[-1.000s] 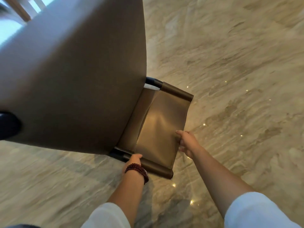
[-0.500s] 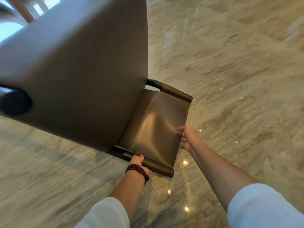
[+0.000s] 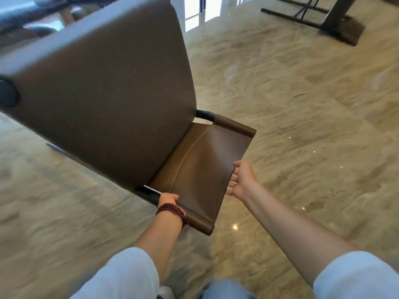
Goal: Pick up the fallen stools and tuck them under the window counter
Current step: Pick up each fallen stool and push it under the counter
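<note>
A brown leather stool (image 3: 103, 91) with a low backrest (image 3: 205, 169) and black metal frame hangs tilted above the marble floor, its seat facing me. My left hand (image 3: 167, 199), with a dark red bead bracelet on the wrist, grips the black frame bar at the near end of the backrest. My right hand (image 3: 241, 180) holds the free edge of the backrest leather, fingers curled behind it. The stool's legs are hidden behind the seat. The window counter is a blur at the top left (image 3: 32, 16).
Glossy beige marble floor (image 3: 302, 104) spreads all around. A dark table base (image 3: 341, 22) with black floor rails stands at the top right. Bright glass doors (image 3: 194, 11) show at the top centre. My legs are at the bottom edge.
The view has swung up, bringing the far room into sight. The stool has shifted a little away from me, still held by both hands in the same grips.
</note>
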### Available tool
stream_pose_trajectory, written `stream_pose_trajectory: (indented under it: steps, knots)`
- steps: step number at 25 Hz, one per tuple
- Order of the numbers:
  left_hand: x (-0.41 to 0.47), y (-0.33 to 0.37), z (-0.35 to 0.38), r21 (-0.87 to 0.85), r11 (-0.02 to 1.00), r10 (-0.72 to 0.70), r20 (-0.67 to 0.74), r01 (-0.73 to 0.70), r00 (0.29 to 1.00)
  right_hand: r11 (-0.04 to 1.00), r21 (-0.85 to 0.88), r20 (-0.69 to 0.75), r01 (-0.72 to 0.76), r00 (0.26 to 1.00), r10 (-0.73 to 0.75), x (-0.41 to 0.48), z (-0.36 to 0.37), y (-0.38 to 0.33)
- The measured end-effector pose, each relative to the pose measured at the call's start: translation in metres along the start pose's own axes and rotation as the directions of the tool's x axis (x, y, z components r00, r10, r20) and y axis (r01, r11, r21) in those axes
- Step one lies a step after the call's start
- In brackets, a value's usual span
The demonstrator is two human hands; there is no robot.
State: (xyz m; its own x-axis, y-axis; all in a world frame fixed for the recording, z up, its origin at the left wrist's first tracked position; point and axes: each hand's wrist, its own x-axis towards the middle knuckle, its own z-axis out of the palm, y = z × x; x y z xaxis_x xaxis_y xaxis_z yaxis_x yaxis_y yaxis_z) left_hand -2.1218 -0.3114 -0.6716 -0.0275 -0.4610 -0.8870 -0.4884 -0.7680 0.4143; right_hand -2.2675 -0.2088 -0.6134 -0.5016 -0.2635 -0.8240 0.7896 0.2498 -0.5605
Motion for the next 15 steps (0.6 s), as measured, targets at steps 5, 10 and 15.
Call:
stream_pose_trajectory:
  steps: [5,10,15]
  knots:
    - [-0.099,0.075,-0.086,-0.144,0.989,-0.027,-0.043,0.021,0.999,0.999,0.017,0.084,-0.043,0.996,0.041,-0.109,0.079,-0.059]
    - [-0.18,0.146,-0.164,-0.319,0.948,0.005,-0.027,-0.013,1.0,0.998,0.016,0.155,-0.055,0.987,0.052,-0.208,0.165,-0.121]
    - [-0.252,0.227,-0.226,0.073,0.973,0.23,-0.211,-0.22,0.95,0.999,-0.039,0.262,0.034,0.965,-0.023,-0.283,0.261,-0.177]
